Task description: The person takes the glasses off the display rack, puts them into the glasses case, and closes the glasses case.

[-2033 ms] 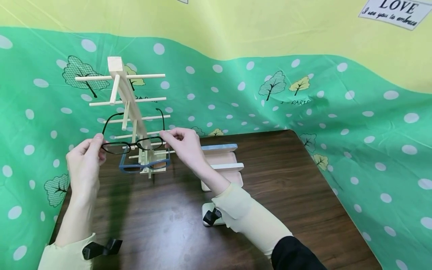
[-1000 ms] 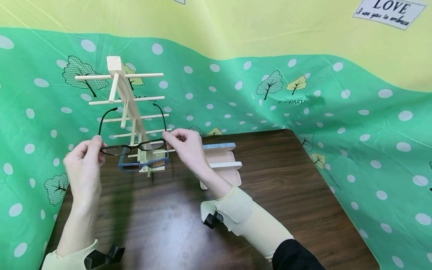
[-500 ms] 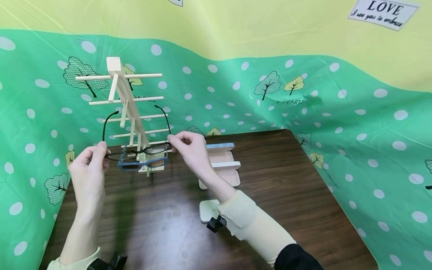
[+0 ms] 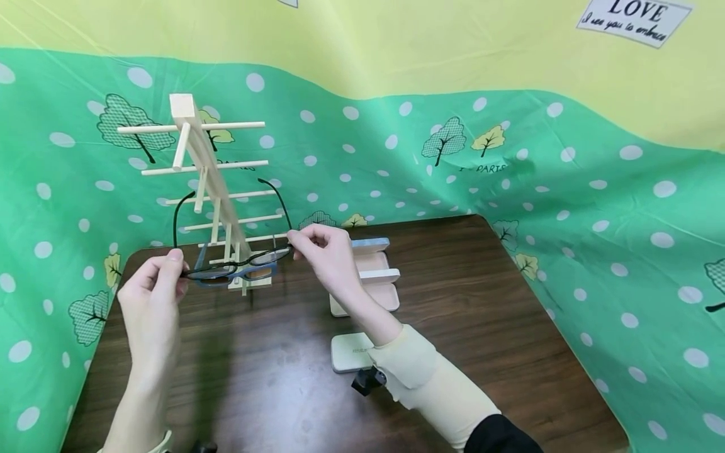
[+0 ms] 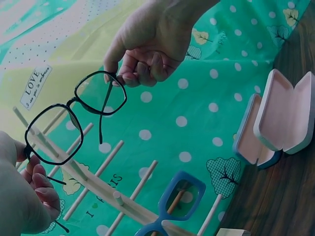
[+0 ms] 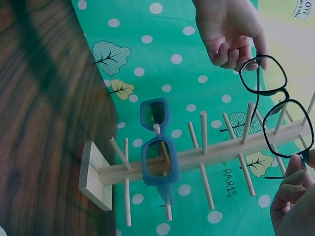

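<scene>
My left hand [image 4: 151, 296] and right hand [image 4: 328, 255] pinch the two sides of black-framed eyeglasses [image 5: 72, 101] near the hinges. The temples are unfolded and point away toward a pale wooden display stand [image 4: 211, 165] with several pegs. In the head view the eyeglasses tilt, left side lower, and overlap blue-framed sunglasses [image 6: 160, 181]. Those sunglasses rest low on the stand, against its central peg. In the left wrist view, the right hand [image 5: 152, 39] holds the upper end of the frame; in the right wrist view, the left hand [image 6: 229, 32] does.
Right of the stand, two spectacle cases with pink linings stand open on the dark wooden table [image 4: 470, 314]: a blue-lidded case [image 4: 370, 243] behind a white case [image 4: 382, 296]. A pale green case [image 4: 348, 353] lies shut near the right sleeve. Patterned cloth hangs behind.
Both hands have brought the eyeglasses lower and slightly to the right, and their left side has dipped. The frame now overlaps the blue sunglasses in the head view, which has shifted slightly.
</scene>
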A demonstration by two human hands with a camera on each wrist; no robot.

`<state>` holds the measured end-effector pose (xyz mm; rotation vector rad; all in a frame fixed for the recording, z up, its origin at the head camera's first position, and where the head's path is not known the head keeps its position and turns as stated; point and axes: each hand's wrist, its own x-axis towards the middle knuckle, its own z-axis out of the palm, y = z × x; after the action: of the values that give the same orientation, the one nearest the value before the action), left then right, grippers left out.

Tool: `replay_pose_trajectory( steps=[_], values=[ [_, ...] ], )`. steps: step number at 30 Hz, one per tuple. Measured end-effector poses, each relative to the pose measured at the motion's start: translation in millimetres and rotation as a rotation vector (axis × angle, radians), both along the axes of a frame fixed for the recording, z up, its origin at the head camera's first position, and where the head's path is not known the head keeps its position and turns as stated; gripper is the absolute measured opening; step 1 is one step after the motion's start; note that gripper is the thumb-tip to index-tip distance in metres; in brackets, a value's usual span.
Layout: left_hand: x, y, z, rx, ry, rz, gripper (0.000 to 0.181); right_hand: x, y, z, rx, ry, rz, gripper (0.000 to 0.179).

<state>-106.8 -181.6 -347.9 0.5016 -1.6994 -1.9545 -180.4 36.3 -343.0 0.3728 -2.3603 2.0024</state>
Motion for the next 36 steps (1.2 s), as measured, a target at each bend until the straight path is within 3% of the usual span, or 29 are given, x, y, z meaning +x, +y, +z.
replay_pose_trajectory(
  steps=[12,18,24,30,36],
  values=[
    [4.4,16.4,-6.7,-0.237,-0.014,-0.01,0.028,3.5,18.7,-2.3,-0.054,0.013,-0.015,0.025],
    [3.6,24.6,-8.6,-0.266,-0.013,-0.027,0.029,5.6,28.8,-4.4,-0.048,0.004,-0.025,0.027],
    [0.1,35.2,-11.4,-0.252,-0.047,-0.08,0.029,6.5,42.3,-6.3,-0.02,-0.001,-0.054,0.026],
    [-3.3,45.8,-14.8,-0.299,-0.084,-0.114,0.03,6.2,57.1,-9.2,-0.026,-0.009,-0.073,0.025],
    [-4.2,56.7,-17.7,-0.325,-0.104,-0.202,0.031,6.2,70.7,-13.3,-0.026,-0.009,-0.112,0.024]
  ],
)
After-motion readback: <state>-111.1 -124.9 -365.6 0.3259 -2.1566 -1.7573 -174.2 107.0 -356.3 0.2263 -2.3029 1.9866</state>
